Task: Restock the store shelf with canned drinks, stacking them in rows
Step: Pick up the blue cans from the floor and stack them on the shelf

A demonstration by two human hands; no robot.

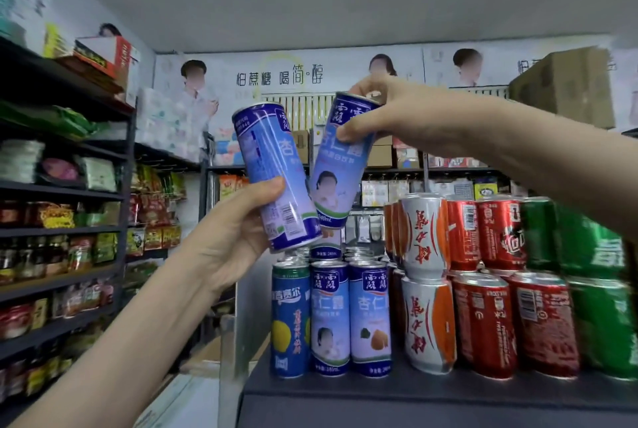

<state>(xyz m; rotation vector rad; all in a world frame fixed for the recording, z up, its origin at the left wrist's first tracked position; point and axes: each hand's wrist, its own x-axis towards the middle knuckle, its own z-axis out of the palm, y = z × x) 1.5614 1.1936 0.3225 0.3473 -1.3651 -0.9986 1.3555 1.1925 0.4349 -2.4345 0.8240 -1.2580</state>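
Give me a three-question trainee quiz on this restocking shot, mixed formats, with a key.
1. True or false: the left hand holds the left can and the right hand holds the right can, both cans tilted.
2. Where do the white-and-orange cans stand relative to the shelved blue cans? A. left of them B. right of them C. on top of them
3. Fill in: the right hand grips its can near the ___ end.
Key: 1 true; 2 B; 3 top.
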